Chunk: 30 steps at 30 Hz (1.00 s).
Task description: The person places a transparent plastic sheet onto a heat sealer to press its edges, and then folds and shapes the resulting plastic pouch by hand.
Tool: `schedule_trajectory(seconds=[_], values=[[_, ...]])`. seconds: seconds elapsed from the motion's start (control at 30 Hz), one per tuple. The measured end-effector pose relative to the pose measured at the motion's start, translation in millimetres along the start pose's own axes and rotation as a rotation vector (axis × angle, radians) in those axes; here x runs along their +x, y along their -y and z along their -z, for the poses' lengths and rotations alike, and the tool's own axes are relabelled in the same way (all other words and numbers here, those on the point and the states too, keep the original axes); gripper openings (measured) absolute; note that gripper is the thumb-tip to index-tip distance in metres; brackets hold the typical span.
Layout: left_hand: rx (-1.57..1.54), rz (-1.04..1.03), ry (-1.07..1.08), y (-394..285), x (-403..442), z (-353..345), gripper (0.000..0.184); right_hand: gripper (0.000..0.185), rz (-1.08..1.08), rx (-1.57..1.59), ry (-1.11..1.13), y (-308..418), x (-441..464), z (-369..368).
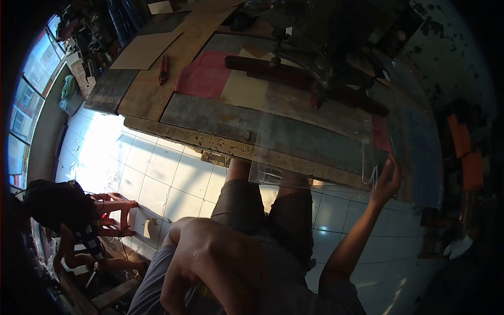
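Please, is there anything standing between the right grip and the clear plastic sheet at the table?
Nothing visible stands between them: the right grip is at the right end of the clear plastic sheet, which extends past the near edge of the table.

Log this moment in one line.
right hand: at edge of clear plastic sheet; left hand: close to camera, grip unclear; sheet: overhanging table

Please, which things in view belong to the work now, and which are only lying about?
Probably in the work:
clear plastic sheet, its edge at the right hand
bench under it
dark red bar over the bench

Apparently just lying about:
red tool
brown card
red stool
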<state>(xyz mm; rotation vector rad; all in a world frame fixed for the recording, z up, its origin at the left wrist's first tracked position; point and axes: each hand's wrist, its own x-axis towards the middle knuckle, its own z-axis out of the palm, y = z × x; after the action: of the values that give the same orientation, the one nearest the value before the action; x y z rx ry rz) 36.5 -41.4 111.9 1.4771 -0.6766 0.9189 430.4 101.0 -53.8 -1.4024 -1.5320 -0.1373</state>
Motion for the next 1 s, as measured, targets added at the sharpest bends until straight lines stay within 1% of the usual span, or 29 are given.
schedule_trajectory(seconds=[0.03,0.1,0.17,0.2,0.27,0.33,0.37,0.47,0.5,0.6,0.63,0.73,0.77,0.93,1.0], values=[[0.064,-0.021,-0.019,0.5,-14.3,1.5,0.068,0.025,0.016,-0.018,-0.003,2.1,0.3,0.0],[0.168,-0.017,-0.127,-1.7,-46.3,6.6,0.069,0.024,0.05,-0.058,-0.019,7.0,1.9,1.2],[0.34,0.049,-0.583,0.7,-78.2,-0.2,0.064,0.024,0.035,-0.051,-0.019,10.8,1.7,2.0],[0.471,0.091,-0.945,5.4,-93.2,-8.2,0.063,0.023,0.026,-0.047,-0.021,12.5,1.3,1.8],[1.013,0.293,-1.065,3.2,-127.1,25.6,0.059,0.023,0.015,-0.034,-0.025,15.1,1.4,0.6],[1.906,0.564,-0.98,8.2,-150.4,47.3,0.055,0.022,0.006,-0.023,-0.022,16.2,1.2,1.4],[2.059,0.628,-1.003,16.8,-160.9,48.1,0.052,0.023,-0.005,-0.022,-0.012,15.9,1.2,2.2],[2.355,0.551,-0.946,41.7,-215.5,52.2,0.058,0.024,-0.023,-0.014,-0.001,15.9,1.1,1.9],[2.322,0.625,-0.97,51.2,-231.4,49.7,0.061,0.023,-0.02,-0.012,-0.008,17.3,1.1,1.3],[2.441,0.658,-0.927,63.3,-253.4,50.3,0.063,0.022,-0.022,-0.021,-0.016,19.0,2.0,1.5],[2.424,0.655,-0.928,65.0,-257.0,52.1,0.065,0.022,-0.025,-0.025,-0.014,19.7,1.7,1.2],[2.466,0.509,-0.977,75.7,-258.4,64.3,0.065,0.024,-0.034,-0.032,-0.006,19.3,1.9,1.3],[2.471,0.489,-0.978,76.5,-259.3,66.4,0.065,0.024,-0.04,-0.029,-0.008,18.6,2.1,1.0],[2.486,0.429,-0.977,79.1,-263.0,70.8,0.062,0.023,-0.061,-0.049,-0.011,19.3,0.2,1.3],[2.486,0.442,-0.975,78.9,-262.8,70.4,0.062,0.022,-0.054,-0.049,-0.015,19.5,0.4,0.4]])
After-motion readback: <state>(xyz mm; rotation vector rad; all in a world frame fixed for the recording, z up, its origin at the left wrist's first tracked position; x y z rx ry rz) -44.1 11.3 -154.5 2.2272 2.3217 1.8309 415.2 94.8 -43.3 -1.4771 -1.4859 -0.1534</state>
